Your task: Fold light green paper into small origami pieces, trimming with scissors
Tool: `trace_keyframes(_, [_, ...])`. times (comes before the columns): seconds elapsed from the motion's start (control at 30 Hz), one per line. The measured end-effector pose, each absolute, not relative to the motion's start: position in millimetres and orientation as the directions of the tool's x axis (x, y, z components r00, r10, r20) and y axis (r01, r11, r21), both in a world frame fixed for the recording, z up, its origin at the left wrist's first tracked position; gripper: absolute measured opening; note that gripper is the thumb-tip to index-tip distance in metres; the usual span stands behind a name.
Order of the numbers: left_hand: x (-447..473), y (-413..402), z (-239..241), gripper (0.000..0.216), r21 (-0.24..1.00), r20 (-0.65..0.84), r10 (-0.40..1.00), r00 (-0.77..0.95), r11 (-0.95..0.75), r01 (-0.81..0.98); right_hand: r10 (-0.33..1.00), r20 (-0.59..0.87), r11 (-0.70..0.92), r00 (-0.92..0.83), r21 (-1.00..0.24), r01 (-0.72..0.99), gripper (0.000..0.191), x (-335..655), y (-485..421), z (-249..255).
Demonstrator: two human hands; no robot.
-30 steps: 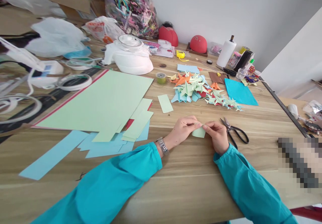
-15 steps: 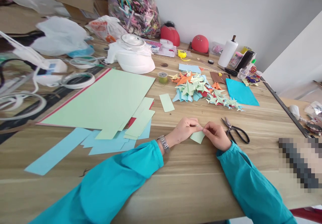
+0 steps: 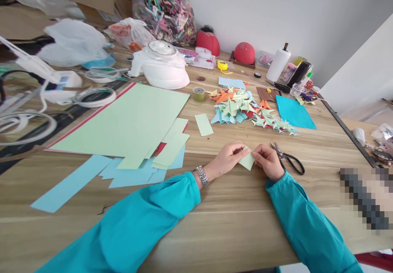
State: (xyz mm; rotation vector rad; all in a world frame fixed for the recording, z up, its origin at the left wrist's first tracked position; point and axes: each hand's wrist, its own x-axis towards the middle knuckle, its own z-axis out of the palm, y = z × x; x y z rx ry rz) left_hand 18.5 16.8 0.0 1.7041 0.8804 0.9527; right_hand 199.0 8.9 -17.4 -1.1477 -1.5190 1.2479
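A small piece of pale green paper is between my hands, just above the wooden table. My left hand, with a metal watch at the wrist, pinches it by its upper left part. At the paper's right edge, the thumb and fingers of my right hand are closed on it. Black-handled scissors lie just right of my right hand, blades parted. Beyond my hands is a heap of folded paper stars in green, orange and blue. A loose green paper rectangle lies left of the heap.
To the left lie a large green sheet and several blue strips. Behind are a spool, a white cloth-covered object and a yellow tape measure. A turquoise square lies at right, near bottles and the table's edge.
The green paper has turned and lifted slightly, showing more of its face. My right hand has shifted a little to the right, so the fingertips of both hands are farther apart.
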Motion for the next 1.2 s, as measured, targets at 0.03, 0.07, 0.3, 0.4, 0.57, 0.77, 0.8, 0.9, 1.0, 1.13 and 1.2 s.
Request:
trace_keyframes(0.03, [18.7, 16.8, -0.2, 0.032, 0.95, 0.192, 0.876, 0.442, -0.279, 0.141, 0.971, 0.05, 0.082, -0.232, -0.988, 0.133, 0.029, 198.3, 8.6, -16.9])
trace_keyframes(0.07, [18.8, 16.8, -0.7, 0.032, 0.95, 0.182, 0.876, 0.446, -0.274, 0.152, 0.971, 0.047, 0.079, -0.234, -0.988, 0.13, 0.029, 197.7, 8.3, -16.2])
trace_keyframes(0.3, [18.7, 16.4, -3.0, 0.033, 0.959, 0.123, 0.9, 0.419, -0.216, 0.183, 0.975, -0.018, -0.008, -0.223, -0.999, 0.044, 0.029, 197.7, 8.0, -13.0])
trace_keyframes(0.4, [18.8, 16.8, -1.4, 0.035, 0.951, 0.11, 0.896, 0.43, -0.22, 0.216, 0.974, -0.053, -0.056, -0.218, -0.998, -0.008, 0.027, 198.8, 8.5, -14.0])
trace_keyframes(0.57, [18.6, 18.5, 0.2, 0.038, 0.937, 0.069, 0.868, 0.492, -0.226, 0.266, 0.97, -0.076, -0.09, -0.231, -0.994, -0.054, 0.026, 200.2, 9.0, -16.6])
trace_keyframes(0.77, [17.1, 19.5, -4.0, 0.039, 0.959, 0.038, 0.863, 0.504, -0.173, 0.224, 0.977, -0.064, -0.086, -0.203, -0.991, -0.099, 0.025, 200.7, 9.9, -17.5])
trace_keyframes(0.8, [16.9, 19.3, -4.2, 0.039, 0.963, 0.027, 0.863, 0.504, -0.157, 0.219, 0.981, -0.061, -0.084, -0.184, -0.989, -0.119, 0.025, 201.0, 10.1, -17.3])
trace_keyframes(0.9, [16.3, 18.6, -3.1, 0.039, 0.966, 0.003, 0.865, 0.501, -0.132, 0.222, 0.987, -0.071, -0.093, -0.144, -0.984, -0.153, 0.026, 201.7, 10.8, -16.1])
trace_keyframes(1.0, [15.7, 18.6, -1.6, 0.039, 0.972, -0.007, 0.869, 0.494, -0.111, 0.209, 0.988, -0.084, -0.105, -0.131, -0.981, -0.165, 0.027, 201.1, 11.0, -14.5])
trace_keyframes(1.13, [15.5, 19.7, -2.7, 0.039, 0.981, -0.009, 0.872, 0.489, -0.088, 0.174, 0.99, -0.083, -0.103, -0.113, -0.978, -0.184, 0.027, 199.6, 10.7, -13.5])
trace_keyframes(1.2, [15.9, 20.0, -3.9, 0.04, 0.982, -0.016, 0.872, 0.489, -0.079, 0.172, 0.99, -0.09, -0.109, -0.11, -0.977, -0.182, 0.026, 199.5, 10.6, -13.4])
